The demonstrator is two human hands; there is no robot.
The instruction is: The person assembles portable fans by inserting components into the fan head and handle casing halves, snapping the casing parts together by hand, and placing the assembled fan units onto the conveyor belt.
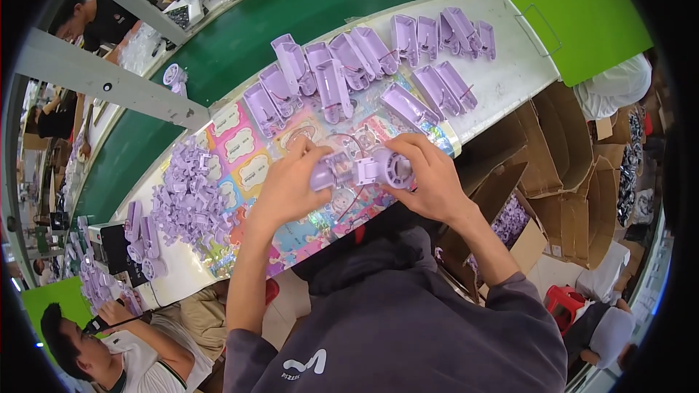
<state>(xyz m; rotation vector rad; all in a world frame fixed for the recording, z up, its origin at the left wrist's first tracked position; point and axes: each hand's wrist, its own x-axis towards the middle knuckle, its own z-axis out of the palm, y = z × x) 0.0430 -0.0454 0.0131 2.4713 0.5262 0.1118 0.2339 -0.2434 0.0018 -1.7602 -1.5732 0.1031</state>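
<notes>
Over the patterned mat, my left hand (287, 180) is closed on a rounded lilac plastic housing part (322, 175). My right hand (429, 178) grips a lilac round fan head (393, 168) with a slotted ring, and a hinge bracket (366, 171) juts from it toward the left hand. A thin red wire loops above the two parts. Whether they are joined is hard to make out. Beyond my hands lie several open lilac handle shells (333, 91), some with red wires. Left of my left hand is a heap of small lilac plastic pieces (191, 200).
A green conveyor belt (240, 40) curves along the far side, with a few lilac parts on it. Cardboard boxes (575, 196) crowd the right side, one holding small lilac pieces. A co-worker (109, 342) sits at the lower left, and another (98, 22) is across the belt.
</notes>
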